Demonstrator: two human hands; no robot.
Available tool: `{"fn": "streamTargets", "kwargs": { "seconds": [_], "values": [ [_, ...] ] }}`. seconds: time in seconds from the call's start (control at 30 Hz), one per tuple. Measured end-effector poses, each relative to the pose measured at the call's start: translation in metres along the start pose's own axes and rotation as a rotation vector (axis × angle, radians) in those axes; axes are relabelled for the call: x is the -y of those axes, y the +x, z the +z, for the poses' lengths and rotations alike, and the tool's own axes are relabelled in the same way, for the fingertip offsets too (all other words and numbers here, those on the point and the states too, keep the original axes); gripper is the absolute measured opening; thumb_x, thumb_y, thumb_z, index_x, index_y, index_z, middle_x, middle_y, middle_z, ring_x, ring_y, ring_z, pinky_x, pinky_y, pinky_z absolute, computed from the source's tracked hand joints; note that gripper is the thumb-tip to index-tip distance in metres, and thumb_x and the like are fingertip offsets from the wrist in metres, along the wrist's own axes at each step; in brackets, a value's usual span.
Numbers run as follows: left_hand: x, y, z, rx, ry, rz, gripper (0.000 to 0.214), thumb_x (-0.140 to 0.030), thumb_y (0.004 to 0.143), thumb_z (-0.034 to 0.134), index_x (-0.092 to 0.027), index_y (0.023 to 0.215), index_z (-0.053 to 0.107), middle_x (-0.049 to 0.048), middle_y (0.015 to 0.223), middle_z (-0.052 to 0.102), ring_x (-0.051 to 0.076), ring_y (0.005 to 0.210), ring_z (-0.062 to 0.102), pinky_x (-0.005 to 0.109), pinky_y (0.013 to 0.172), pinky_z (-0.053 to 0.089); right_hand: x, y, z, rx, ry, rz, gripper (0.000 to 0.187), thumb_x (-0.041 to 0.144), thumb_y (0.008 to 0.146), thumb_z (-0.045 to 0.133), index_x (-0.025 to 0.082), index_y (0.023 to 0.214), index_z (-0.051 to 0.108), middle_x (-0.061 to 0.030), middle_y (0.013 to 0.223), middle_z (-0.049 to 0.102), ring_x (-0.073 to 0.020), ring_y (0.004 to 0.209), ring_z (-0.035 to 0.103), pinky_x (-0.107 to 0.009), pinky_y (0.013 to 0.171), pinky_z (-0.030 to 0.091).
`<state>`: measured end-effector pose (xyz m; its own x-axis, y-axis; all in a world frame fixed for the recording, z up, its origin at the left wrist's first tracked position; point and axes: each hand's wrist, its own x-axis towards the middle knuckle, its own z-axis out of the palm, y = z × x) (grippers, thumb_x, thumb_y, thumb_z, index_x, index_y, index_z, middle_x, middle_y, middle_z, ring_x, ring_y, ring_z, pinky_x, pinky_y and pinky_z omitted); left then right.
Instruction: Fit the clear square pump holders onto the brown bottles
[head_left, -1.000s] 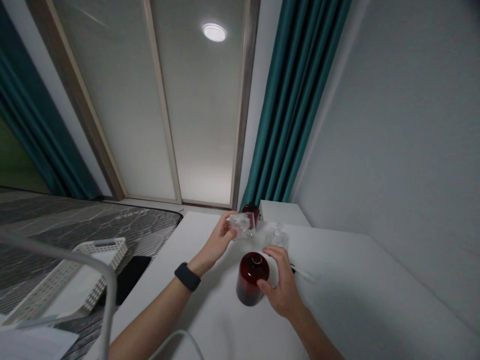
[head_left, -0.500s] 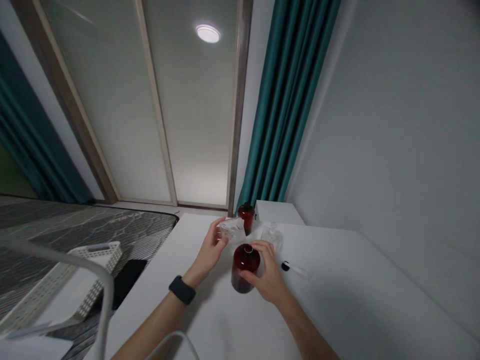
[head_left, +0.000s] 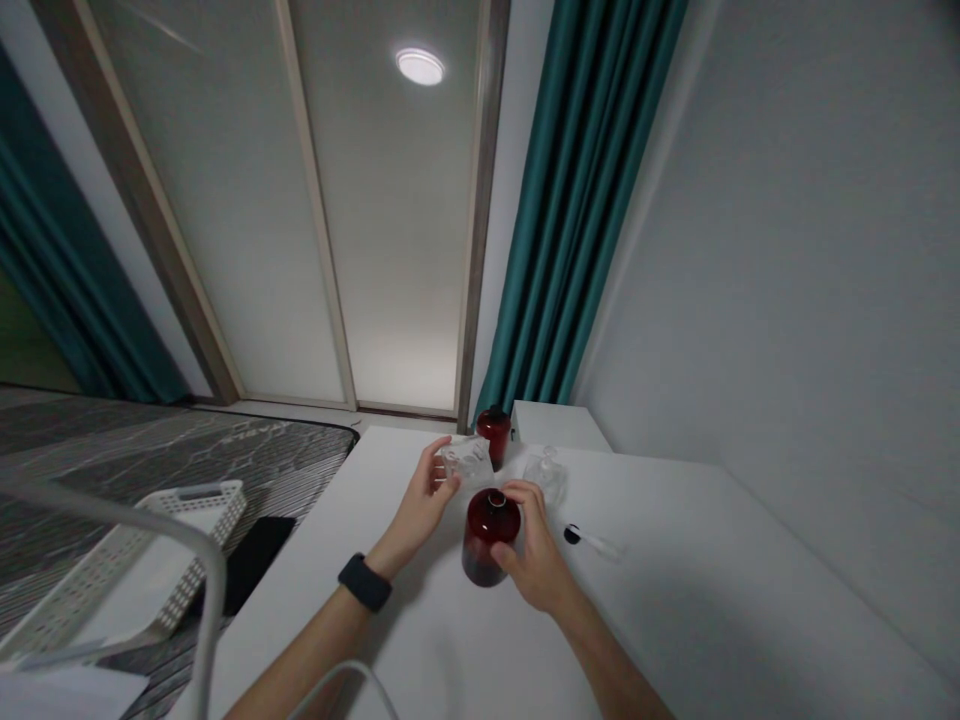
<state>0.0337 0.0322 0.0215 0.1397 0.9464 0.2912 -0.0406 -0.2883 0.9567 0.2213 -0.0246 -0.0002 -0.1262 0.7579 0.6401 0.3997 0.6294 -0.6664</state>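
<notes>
Right hand point(head_left: 536, 555) shifted slightly on dark red glass bottle point(head_left: 489, 540): grip part-closed round shoulder, thumb low on side. Bottle upright toward far edge of desk point(head_left: 712, 610). Left hand point(head_left: 418, 498) holds clear glass vessel point(head_left: 466, 458), just beyond bottle, fingers wrapped on it. No readable labels.

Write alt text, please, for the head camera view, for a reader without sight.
On a white table, the right hand holds a dark red bottle and the left hand, wearing a black watch, holds a clear glass object. A smaller red bottle and a clear glass bottle stand behind.
</notes>
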Motion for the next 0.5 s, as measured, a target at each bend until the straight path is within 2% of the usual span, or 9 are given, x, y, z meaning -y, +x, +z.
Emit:
{"fn": "streamTargets", "kwargs": {
  "seconds": [0.1,0.2,0.33,0.5],
  "values": [
    [0.0003,-0.0001,-0.0004,-0.002,-0.009,-0.002,0.057,-0.035,0.087,0.062,-0.023,0.138,0.040,0.0050,0.110,0.061,0.021,0.099,0.061,0.037,0.091,0.049,0.0023,-0.0008,-0.0026,-0.005,0.015,-0.025,0.042,0.053,0.098,0.038,0.023,0.126,0.049,-0.0116,0.125,0.051,-0.0282,0.122,0.050,-0.048,0.105,0.042],
    [-0.0015,-0.0006,0.0003,0.001,-0.023,-0.008,0.056,-0.035,0.088,0.061,-0.023,0.138,0.040,0.0054,0.112,0.062,0.021,0.102,0.061,0.038,0.094,0.048,0.0013,-0.0009,-0.0040,-0.043,0.046,-0.008,0.036,0.043,0.102,0.032,0.025,0.129,0.048,-0.0108,0.126,0.052,-0.0263,0.122,0.051,-0.045,0.102,0.045],
    [-0.0044,-0.0011,0.0014,-0.004,-0.038,-0.009,0.055,-0.034,0.088,0.060,-0.023,0.138,0.040,0.0069,0.119,0.062,0.023,0.109,0.060,0.039,0.096,0.048,-0.0032,0.0000,-0.0033,-0.093,0.064,0.020,0.033,0.036,0.103,0.032,0.025,0.125,0.054,-0.0095,0.124,0.056,-0.0251,0.120,0.052,-0.044,0.101,0.046],
    [-0.0058,-0.0021,0.0025,-0.003,-0.038,0.003,0.057,-0.035,0.086,0.061,-0.023,0.137,0.041,0.0078,0.121,0.062,0.025,0.112,0.060,0.039,0.097,0.048,-0.0047,-0.0009,0.0000,-0.161,0.020,0.029,0.025,0.029,0.101,0.040,0.023,0.118,0.057,-0.0090,0.115,0.061,-0.0233,0.112,0.057,-0.041,0.098,0.047]
  ]
}}
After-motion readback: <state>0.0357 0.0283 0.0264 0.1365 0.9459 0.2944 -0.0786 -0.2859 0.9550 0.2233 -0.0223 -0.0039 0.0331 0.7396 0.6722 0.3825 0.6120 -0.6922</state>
